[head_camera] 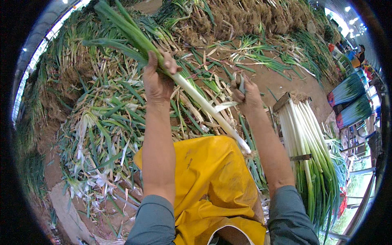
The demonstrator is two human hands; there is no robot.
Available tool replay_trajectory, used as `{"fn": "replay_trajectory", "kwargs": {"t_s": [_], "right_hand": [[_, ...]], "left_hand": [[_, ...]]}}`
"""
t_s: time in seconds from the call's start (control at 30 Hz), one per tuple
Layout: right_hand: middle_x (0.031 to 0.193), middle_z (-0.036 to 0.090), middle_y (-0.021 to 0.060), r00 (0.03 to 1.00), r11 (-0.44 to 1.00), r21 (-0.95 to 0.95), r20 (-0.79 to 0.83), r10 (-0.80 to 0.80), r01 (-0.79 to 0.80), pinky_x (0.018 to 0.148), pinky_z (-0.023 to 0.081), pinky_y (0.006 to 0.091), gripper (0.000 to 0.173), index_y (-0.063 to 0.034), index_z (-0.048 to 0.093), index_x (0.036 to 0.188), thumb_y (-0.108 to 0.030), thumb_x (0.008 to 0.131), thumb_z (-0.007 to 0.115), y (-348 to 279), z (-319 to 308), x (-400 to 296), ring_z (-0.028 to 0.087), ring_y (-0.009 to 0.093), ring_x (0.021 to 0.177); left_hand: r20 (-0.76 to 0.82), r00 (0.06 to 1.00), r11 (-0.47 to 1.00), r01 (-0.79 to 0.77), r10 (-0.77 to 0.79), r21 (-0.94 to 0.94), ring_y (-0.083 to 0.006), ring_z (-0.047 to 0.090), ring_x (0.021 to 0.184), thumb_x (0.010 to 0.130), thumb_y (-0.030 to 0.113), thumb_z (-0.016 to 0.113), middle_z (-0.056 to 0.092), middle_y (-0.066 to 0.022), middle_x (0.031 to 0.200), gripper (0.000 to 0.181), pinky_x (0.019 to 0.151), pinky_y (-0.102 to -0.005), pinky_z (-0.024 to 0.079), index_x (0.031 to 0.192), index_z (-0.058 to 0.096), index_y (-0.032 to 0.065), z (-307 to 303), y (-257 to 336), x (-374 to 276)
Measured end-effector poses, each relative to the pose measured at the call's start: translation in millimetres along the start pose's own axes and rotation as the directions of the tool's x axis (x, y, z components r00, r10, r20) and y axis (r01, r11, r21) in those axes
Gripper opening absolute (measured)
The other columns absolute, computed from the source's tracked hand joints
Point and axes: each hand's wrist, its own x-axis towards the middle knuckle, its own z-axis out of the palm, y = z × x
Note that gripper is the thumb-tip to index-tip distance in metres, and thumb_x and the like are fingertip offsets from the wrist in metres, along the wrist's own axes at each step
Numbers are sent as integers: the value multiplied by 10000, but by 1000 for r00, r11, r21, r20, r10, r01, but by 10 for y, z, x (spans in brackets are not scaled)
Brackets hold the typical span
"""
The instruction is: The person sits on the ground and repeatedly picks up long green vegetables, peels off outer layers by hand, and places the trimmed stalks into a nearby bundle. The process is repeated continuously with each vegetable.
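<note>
My left hand (159, 76) grips a long green onion (200, 99) where its green leaves meet the white shank. The onion slants across the view, leaves at the upper left and root end (248, 150) down by my right forearm. My right hand (247, 95) is closed to the right of the shank, around a peeled leaf strip (225, 106). Its pale end sticks out on the left and lies over or against the shank; I cannot tell which. A yellow waterproof apron (208, 165) covers my lap below the onion.
Leaf scraps (107, 131) pile up at the left and ahead. Unpeeled onions with brown roots (254, 18) are stacked at the back. On the right, cleaned onions (306, 134) lie in a metal-edged rack (281, 102). Beyond are bundled onions (352, 110) and another person (361, 54).
</note>
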Motion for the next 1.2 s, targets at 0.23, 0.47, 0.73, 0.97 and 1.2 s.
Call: {"fn": "replay_trajectory", "kwargs": {"t_s": [0.23,0.47,0.73,0.97,1.2], "right_hand": [[709,521,9,971,301,-925,235,-29,233,550,361,300,336,-48,597,857,-317,1056,566,-479,-552,-841,437,99,599],[634,467,110,987,150,-976,160,4,158,594,402,364,521,27,589,763,-462,930,662,-690,-815,-1564,475,168,607],[1061,678,133,637,460,-887,-379,-671,-43,863,542,365,239,-58,785,1130,-104,897,759,-562,-1974,-2884,650,211,968],[1148,594,174,551,293,-947,-317,-772,-134,855,541,386,382,-63,711,1288,-141,919,768,-970,-2497,-3870,612,290,1059],[1056,699,161,812,-167,-833,-437,-387,-528,741,533,377,303,15,713,1060,-199,862,794,-1518,-1175,-3764,679,252,850]], "left_hand": [[129,992,911,54,-1,-408,-167,535,640,1073,333,576,526,-29,780,331,717,-384,486,1075,597,3,-421,224,94],[75,997,863,59,-25,-501,-185,510,608,1045,287,625,500,-48,766,310,681,-374,480,1037,572,-19,-729,380,146],[-420,903,963,-187,91,-193,-168,491,591,1071,400,573,502,-26,760,362,652,-357,464,972,506,58,-985,615,90],[-688,713,991,-98,135,92,-141,451,567,1127,394,440,471,-11,684,342,700,-389,482,963,447,94,-942,476,154],[-861,435,960,-206,265,191,-183,432,628,1131,342,445,462,-37,741,339,705,-416,507,920,402,79,-831,633,65]]}}
